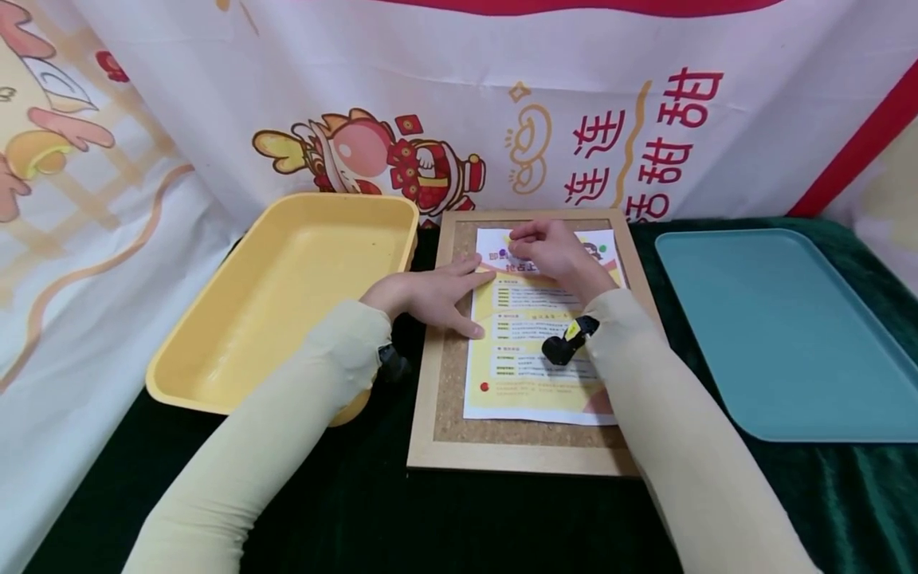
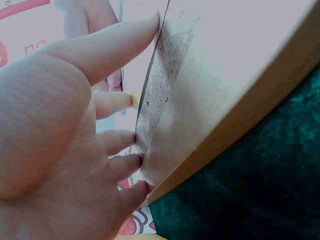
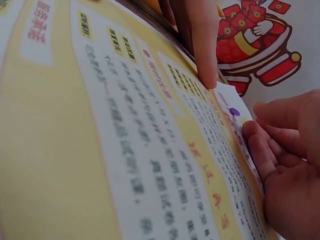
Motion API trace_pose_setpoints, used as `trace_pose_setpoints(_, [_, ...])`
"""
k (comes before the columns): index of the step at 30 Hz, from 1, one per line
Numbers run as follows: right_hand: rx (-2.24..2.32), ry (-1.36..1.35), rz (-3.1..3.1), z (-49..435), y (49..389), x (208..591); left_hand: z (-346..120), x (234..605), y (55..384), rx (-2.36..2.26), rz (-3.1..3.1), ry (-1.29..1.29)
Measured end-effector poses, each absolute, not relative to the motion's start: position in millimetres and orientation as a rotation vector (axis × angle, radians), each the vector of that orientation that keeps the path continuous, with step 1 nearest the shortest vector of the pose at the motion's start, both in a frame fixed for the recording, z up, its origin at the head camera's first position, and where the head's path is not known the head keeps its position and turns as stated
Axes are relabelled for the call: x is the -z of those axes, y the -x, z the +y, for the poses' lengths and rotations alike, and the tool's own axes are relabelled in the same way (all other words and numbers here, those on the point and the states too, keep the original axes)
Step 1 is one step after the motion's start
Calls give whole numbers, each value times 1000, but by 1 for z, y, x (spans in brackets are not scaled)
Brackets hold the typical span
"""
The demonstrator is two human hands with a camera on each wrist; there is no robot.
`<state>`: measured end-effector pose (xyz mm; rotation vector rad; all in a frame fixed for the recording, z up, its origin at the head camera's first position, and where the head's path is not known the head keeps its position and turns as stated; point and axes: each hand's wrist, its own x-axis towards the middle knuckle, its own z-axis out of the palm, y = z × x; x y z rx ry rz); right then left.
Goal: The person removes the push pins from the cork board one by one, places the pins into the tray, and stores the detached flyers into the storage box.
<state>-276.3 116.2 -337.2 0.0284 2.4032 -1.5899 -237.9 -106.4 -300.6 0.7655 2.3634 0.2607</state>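
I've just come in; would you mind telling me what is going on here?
Someone is working on a printed flyer lying on a framed cork board. Their left hand rests, fingers spread, on the flyer's left edge, while the right hand is at its top, fingertips beside a purple pushpin; whether it holds anything is unclear. A red pushpin sits near the lower left corner, a green one near the upper right.

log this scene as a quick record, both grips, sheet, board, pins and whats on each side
left grip: fingers spread, resting at the printed sheet's left edge
right grip: fingers bent at the sheet's top, near the purple pin; unclear if anything is held
board: wood-framed corkboard, under the sheet
other pins: red pin lower left, green pin upper right
left side: yellow tub
right side: blue-green tray
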Motion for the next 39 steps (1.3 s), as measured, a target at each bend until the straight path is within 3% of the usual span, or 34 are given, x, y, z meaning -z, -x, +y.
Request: trace_pose_setpoints(39, [1430,-185,2470,105,280,330,-106,299,234,-230,2376,-760])
